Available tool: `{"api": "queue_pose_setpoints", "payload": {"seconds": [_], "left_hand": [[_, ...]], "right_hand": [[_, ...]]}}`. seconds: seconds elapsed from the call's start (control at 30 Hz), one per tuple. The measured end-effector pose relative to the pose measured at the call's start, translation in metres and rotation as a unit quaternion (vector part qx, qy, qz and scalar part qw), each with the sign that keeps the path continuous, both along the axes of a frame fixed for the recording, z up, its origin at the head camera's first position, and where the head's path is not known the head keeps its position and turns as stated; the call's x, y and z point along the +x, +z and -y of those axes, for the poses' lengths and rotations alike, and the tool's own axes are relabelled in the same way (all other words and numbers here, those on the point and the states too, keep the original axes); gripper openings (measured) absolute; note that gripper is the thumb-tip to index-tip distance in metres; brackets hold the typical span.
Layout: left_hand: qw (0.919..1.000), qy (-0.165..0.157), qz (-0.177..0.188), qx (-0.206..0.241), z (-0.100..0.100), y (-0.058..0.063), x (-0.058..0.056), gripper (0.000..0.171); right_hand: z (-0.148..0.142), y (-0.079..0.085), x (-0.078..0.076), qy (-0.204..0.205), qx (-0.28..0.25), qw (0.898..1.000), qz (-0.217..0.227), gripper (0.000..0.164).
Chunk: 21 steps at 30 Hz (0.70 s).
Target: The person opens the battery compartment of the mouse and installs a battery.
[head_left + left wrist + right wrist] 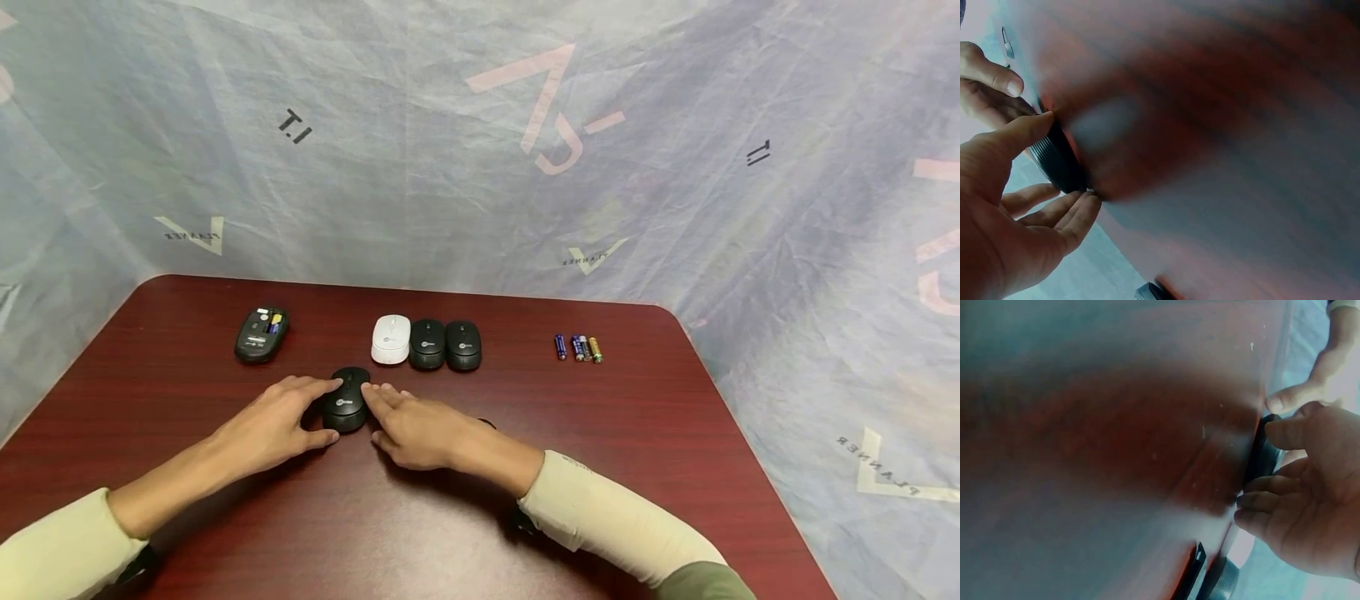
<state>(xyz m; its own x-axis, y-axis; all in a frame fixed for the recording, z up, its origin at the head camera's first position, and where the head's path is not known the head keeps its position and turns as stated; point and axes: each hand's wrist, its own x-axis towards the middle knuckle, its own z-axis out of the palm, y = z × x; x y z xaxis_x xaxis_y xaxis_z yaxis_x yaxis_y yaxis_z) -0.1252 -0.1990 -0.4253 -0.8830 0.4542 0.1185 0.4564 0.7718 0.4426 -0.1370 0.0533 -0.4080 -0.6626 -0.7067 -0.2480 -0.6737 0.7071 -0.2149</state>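
A black computer mouse (347, 404) lies upright on the table between the two hands. My left hand (273, 423) holds it from the left, with the thumb at its near end and the fingertips towards its far end; the left wrist view shows the mouse (1057, 159) between them. On the other side, my right hand (423, 429) touches the mouse's right edge with nearly straight fingers. Its thumb sits lower, seemingly off the mouse in the head view. The mouse's underside is hidden.
Behind the hands stand a white mouse (391, 340) and two black mice (427, 343) in a row. At the left lies an upturned black mouse (261, 336) with batteries showing in its open compartment. Several small batteries (586, 348) lie right on the dark red table (645, 467).
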Motion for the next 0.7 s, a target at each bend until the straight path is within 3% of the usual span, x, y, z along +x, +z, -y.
{"api": "queue_pose_setpoints", "payload": {"seconds": [0.7], "left_hand": [[0.9998, -0.010, -0.013, 0.010, 0.0009, -0.0010, 0.0012, 0.074]], "right_hand": [[0.0001, 0.0020, 0.0019, -0.007, -0.012, 0.998, -0.056, 0.060]]}}
